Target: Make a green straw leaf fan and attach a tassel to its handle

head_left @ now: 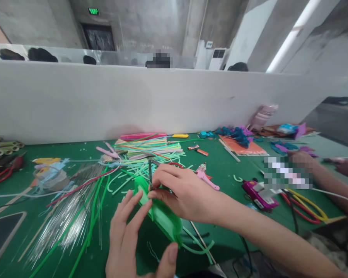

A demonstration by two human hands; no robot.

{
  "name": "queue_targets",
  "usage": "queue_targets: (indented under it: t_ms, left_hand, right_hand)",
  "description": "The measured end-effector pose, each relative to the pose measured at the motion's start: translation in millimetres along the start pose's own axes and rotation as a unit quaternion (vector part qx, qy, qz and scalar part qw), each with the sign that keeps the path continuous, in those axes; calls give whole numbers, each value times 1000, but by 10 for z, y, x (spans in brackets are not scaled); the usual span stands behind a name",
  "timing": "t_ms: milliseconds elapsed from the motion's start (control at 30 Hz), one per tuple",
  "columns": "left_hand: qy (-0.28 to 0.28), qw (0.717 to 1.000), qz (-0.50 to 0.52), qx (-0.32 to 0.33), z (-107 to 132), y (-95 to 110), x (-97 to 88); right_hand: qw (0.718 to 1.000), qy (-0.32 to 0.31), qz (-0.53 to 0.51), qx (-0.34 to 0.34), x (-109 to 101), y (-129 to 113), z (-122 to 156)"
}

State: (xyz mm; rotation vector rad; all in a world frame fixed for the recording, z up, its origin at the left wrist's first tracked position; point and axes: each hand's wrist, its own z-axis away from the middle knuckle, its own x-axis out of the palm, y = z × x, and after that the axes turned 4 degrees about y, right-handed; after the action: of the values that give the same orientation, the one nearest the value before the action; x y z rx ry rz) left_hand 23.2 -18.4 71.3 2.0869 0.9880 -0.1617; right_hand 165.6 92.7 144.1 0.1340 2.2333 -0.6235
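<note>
A bright green, translucent, elongated piece point(165, 218) with curved sides lies slantwise between my hands. My right hand point(184, 189) reaches over its upper part with thumb and fingers closed in a pinch. From this pinch stands a slender dark tool point(150, 173), roughly upright; its exact kind is hard to make out. My left hand point(127, 235) is beside the green piece on the near left, fingers stretched and spread. Its thumb is close to the piece's lower end; whether it touches cannot be told. Pale green curved strips point(198, 247) stick out below that end.
Behind my hands lies a heap of coloured strips point(150, 148). Clear thin rods point(72, 216) spread at the left, near a phone-like dark slab point(5, 239). A pink glue gun point(205, 179) and purple power strip point(261, 195) lie right. A co-worker's hand point(301, 162) is farther right.
</note>
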Motion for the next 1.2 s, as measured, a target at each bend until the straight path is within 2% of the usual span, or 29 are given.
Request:
queue_targets:
  t_ms: [100, 167, 267, 333, 400, 467, 533, 700, 833, 933, 1000, 1067, 1133, 1200]
  left_hand:
    - [-22, 999, -3, -34, 99, 85, 18]
    - [-14, 998, -23, -60, 140, 98, 27]
    - [7, 995, -57, -87, 133, -10, -4]
    - [0, 995, -63, -78, 78, -158, -65]
    - [-39, 997, -47, -37, -3, -321, -147]
    - [-81, 996, -17, -33, -93, -455, -225]
    - [-96, 995, 8, -36, -176, -543, -280]
    - [-143, 987, 64, -34, -326, -624, -306]
    - [-188, 974, 120, -44, -391, -658, -280]
    - [-215, 968, 119, -53, -409, -695, -271]
    - [-183, 978, 87, -46, -396, -696, -265]
    - [-113, 993, 29, -26, -346, -639, -238]
    - [-38, 999, -29, -5, -246, -507, -158]
    - [27, 997, -65, 14, -96, -318, -2]
  right_hand:
    - [1000, 7, 10, 7, 16, -9, 0]
    - [1000, 10, 13, 17, 30, -17, 8]
    - [1000, 15, 4, 18, 49, -36, 25]
    - [1000, 20, -14, 15, 51, -51, 34]
    - [999, 15, -31, 9, 36, -65, 34]
    - [999, -14, -36, -8, 5, -73, 24]
    - [998, -50, -23, -32, -26, -73, 7]
    - [995, -84, 9, -49, -45, -53, -25]
    - [995, -82, -40, -43, -36, -30, -32]
    - [994, -77, -65, -40, -33, -3, -36]
    - [996, -61, -58, -43, -25, 18, -39]
    - [997, -45, -43, -46, -12, 32, -44]
    - [998, -43, -29, -44, 3, 35, -50]
    - [998, -49, -8, -45, 14, 22, -56]
